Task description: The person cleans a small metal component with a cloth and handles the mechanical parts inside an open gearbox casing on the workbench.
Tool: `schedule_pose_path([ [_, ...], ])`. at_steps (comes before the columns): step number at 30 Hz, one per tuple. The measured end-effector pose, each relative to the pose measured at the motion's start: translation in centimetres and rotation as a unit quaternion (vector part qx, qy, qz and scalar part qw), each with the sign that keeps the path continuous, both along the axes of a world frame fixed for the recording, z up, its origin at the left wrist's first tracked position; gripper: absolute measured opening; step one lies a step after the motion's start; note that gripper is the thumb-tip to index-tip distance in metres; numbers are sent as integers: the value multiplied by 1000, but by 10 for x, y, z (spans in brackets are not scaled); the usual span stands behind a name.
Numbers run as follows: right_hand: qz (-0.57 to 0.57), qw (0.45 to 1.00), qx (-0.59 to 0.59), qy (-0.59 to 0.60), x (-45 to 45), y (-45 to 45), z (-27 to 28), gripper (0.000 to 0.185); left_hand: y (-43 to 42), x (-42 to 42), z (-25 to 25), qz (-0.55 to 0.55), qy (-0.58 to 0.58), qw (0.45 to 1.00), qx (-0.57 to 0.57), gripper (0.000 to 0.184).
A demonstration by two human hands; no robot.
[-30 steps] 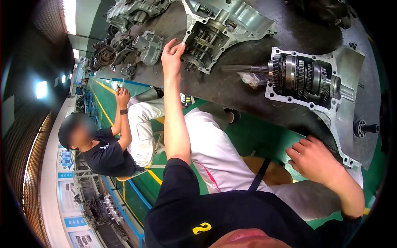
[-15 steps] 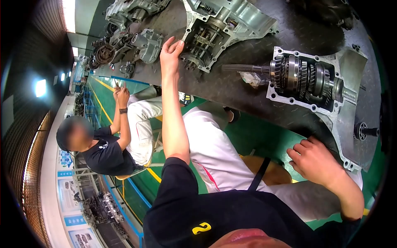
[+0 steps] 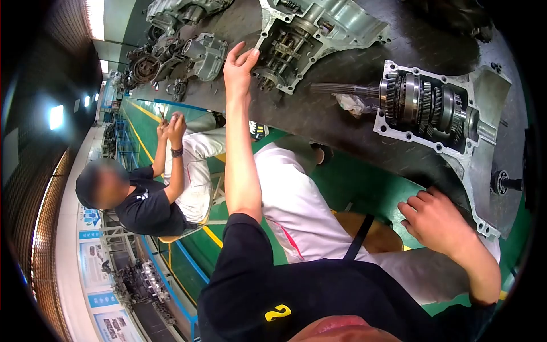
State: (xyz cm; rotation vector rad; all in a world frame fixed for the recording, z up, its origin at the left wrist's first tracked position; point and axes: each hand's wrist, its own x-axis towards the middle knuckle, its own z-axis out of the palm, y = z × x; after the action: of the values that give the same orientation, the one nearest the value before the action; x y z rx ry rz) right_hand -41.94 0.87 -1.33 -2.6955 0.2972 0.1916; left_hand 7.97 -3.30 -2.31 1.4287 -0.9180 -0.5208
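My left hand (image 3: pixel 239 71) is raised at the table's near edge, thumb and fingers apart with nothing between them. Its thumb tip is at the rim of an opened gearbox housing (image 3: pixel 342 31), whose cavity shows shift rods and forks (image 3: pixel 288 48); whether they touch I cannot tell. My right hand (image 3: pixel 436 219) hangs loosely bent at the table edge, fingers apart and holding nothing. Beyond it lies the other housing half (image 3: pixel 493 94), with a gear set (image 3: pixel 424 105) seated inside. A long splined shaft (image 3: pixel 345 89) sticks out of it to the left.
A crumpled white wrapper (image 3: pixel 351 105) lies under the shaft. A short shaft with a bearing (image 3: pixel 506 182) is at the right. More gearbox parts (image 3: pixel 202 54) crowd the dark metal table (image 3: pixel 319 117) at the left. A seated co-worker (image 3: pixel 148 199) has both hands raised.
My left thumb and fingers have spread apart slightly at the housing rim. The view has shifted a little, so the housings appear further right. The co-worker's hands have moved slightly.
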Motion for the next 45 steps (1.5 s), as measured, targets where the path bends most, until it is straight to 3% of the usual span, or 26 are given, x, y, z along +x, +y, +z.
schedule_pose_path([
  [15,-54,998,29,19,0,3,-5,20,3,-2,0,41,-28,999,8,57],
  [23,-54,997,23,47,2,1,-8,19,1,-4,2,12,-14,1000,-1,67],
  [45,-54,996,32,59,3,1,-6,21,1,4,-6,-57,2,997,-43,60],
])
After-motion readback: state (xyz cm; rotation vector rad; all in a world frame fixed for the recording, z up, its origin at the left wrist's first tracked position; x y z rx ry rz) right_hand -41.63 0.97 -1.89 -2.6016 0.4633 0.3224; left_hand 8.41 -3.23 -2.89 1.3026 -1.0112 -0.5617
